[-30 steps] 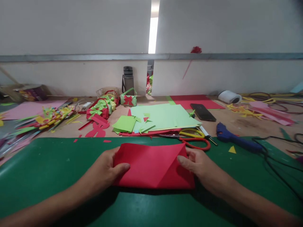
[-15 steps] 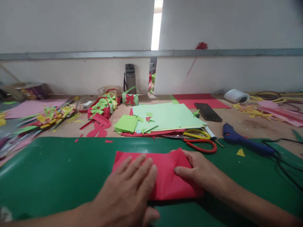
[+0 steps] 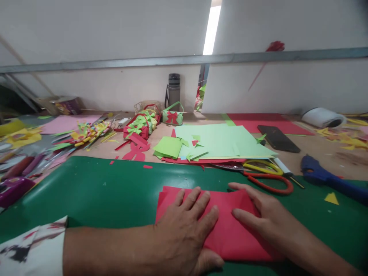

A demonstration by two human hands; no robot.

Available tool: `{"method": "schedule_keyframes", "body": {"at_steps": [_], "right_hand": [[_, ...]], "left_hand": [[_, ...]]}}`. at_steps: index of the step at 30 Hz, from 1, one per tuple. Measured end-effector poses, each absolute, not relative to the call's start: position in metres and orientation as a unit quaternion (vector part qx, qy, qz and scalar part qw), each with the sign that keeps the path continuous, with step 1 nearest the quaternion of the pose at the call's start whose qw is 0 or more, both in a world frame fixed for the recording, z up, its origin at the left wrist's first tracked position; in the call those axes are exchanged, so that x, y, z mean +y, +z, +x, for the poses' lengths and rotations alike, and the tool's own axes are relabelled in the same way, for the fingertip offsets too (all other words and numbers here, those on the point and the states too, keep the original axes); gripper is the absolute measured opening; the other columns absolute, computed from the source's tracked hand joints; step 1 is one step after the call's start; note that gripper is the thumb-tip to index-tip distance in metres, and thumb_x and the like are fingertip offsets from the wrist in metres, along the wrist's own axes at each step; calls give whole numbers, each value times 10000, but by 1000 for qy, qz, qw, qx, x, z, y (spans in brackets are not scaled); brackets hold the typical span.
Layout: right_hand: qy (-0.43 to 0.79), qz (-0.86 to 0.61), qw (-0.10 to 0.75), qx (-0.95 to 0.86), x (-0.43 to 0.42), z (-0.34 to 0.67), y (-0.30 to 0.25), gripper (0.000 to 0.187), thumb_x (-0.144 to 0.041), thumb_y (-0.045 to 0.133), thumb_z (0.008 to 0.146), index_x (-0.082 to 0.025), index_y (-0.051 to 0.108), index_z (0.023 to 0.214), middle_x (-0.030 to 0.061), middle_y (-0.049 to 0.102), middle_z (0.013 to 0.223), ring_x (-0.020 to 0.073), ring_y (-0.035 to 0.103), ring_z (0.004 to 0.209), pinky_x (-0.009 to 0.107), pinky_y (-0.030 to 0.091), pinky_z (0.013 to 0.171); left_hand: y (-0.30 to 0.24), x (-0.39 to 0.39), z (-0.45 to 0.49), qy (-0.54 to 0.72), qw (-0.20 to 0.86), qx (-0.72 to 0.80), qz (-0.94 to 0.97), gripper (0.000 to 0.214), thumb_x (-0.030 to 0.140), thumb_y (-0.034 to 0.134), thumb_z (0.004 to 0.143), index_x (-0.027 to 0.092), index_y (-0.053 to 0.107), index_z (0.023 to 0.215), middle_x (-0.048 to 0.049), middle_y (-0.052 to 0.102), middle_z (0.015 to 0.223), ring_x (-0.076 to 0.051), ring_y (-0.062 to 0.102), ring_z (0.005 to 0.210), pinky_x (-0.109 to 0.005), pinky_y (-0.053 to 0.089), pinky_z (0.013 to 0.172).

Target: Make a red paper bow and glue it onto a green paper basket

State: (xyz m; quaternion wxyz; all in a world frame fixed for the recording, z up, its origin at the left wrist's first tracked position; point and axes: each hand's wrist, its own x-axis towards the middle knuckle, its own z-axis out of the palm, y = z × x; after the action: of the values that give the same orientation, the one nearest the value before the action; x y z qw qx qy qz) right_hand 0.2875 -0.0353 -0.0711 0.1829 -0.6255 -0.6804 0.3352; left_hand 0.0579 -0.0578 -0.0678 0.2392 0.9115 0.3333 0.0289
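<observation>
A folded red paper sheet point(image 3: 230, 230) lies flat on the green cutting mat point(image 3: 100, 191) near the front edge. My left hand point(image 3: 184, 234) rests palm down on its left half, fingers spread and stretched out. My right hand point(image 3: 258, 218) lies flat on its right half, fingers extended along the top edge. Both hands press the paper onto the mat and hold nothing.
Behind the mat lie red-and-yellow scissors point(image 3: 264, 174), a stack of light green sheets point(image 3: 221, 143), a black phone point(image 3: 277, 138) and a blue glue gun point(image 3: 327, 178). Paper baskets point(image 3: 172, 115), bows and scraps point(image 3: 86, 134) crowd the back left. A bottle point(image 3: 174, 90) stands by the wall.
The view has shifted left and closer. My left hand moved from gripping the paper's left edge to lying flat on it; my right hand flattened out on the right half.
</observation>
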Motion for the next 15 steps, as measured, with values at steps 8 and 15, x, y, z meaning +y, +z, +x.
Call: {"method": "schedule_keyframes", "body": {"at_steps": [8, 15], "right_hand": [[277, -612, 216, -709, -33, 297, -87, 535, -387, 543, 746, -199, 553, 1246, 92, 605, 1281, 323, 526, 1198, 408, 441, 981], [307, -639, 174, -684, -39, 285, -65, 552, -354, 480, 764, -155, 512, 1277, 122, 577, 1301, 291, 560, 1149, 404, 436, 964]], "left_hand": [[-55, -53, 54, 9, 248, 347, 904, 853, 710, 273, 853, 106, 285, 1456, -233, 162, 1516, -416, 86, 1391, -615, 164, 1093], [-40, -52, 56, -48, 239, 378, 893, 809, 699, 283, 858, 152, 314, 1453, -219, 158, 1513, -438, 100, 1381, -648, 223, 1047]]}}
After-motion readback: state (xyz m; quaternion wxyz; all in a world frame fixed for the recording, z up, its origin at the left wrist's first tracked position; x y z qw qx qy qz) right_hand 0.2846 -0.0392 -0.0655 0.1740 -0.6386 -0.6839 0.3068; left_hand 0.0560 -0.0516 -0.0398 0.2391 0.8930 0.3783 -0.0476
